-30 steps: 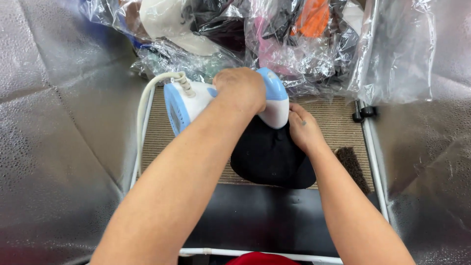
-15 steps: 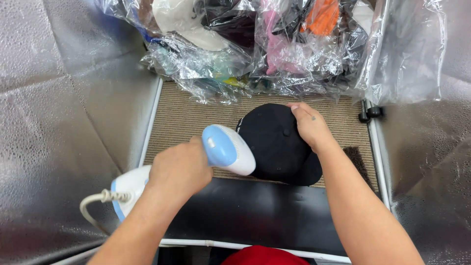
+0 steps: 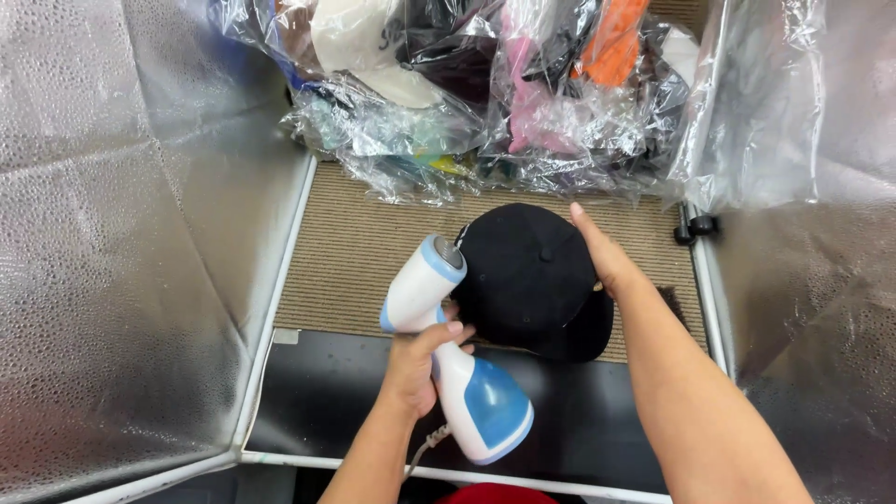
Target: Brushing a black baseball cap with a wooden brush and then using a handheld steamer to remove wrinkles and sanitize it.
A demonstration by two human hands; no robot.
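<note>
Steaming a black cap [image 3: 530, 275] on the ribbed beige mat [image 3: 355, 252], near its right edge.

Risk, as I judge it: the handheld garment steamer [image 3: 446, 359] has its nozzle touching the cap's left side, and the right hand [image 3: 602, 257] lies flat on the opposite side, so steam drifting across could scald those fingers. The left hand [image 3: 420, 369] is wrapped tight round the steamer's neck. Bagged caps [image 3: 485, 93] crowd the mat's far edge, where heat could soften the plastic.
</note>
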